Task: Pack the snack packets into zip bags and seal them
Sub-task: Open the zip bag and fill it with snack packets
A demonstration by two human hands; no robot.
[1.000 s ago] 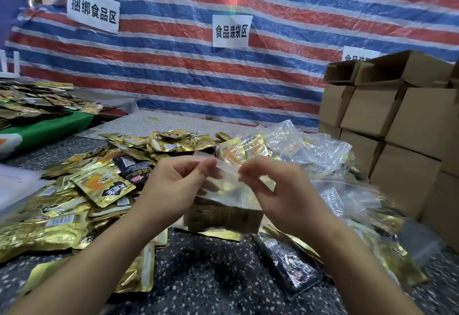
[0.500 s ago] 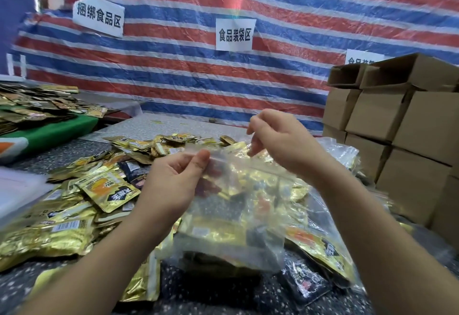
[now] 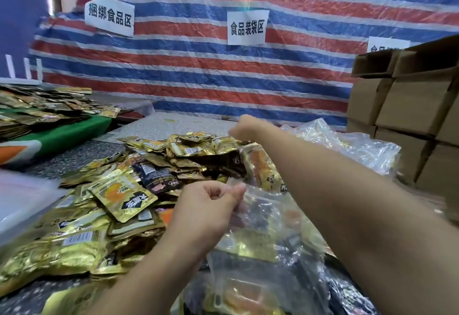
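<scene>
Zip bag (image 3: pixel 263 230), clear plastic and already loaded with gold and dark packets, hangs low in the centre, pinched at its top edge by the left hand (image 3: pixel 208 211), thumb and curled fingers clamped on the film. The bag sags down over the dark speckled table (image 3: pixel 82 153). The right hand (image 3: pixel 242 129) is well apart from it, stretched far out over the back of the snack packets (image 3: pixel 119 198), fingers curled down at the far rim of the heap; whether it actually has a packet in its grip I cannot tell, the hand is small and turned away. The gold packets spread across the left and middle of the table, a big orange-and-black printed one lying on top near the left hand. To the right of the outstretched forearm sits a crumpled mound of clear bags (image 3: pixel 347 143). Beyond that, stacked cardboard boxes (image 3: pixel 409 106). Behind everything, a red, white and blue striped tarp (image 3: pixel 198 71) carries white paper signs (image 3: pixel 246 27). Far left, more packets rest on a green surface (image 3: pixel 64 135).
</scene>
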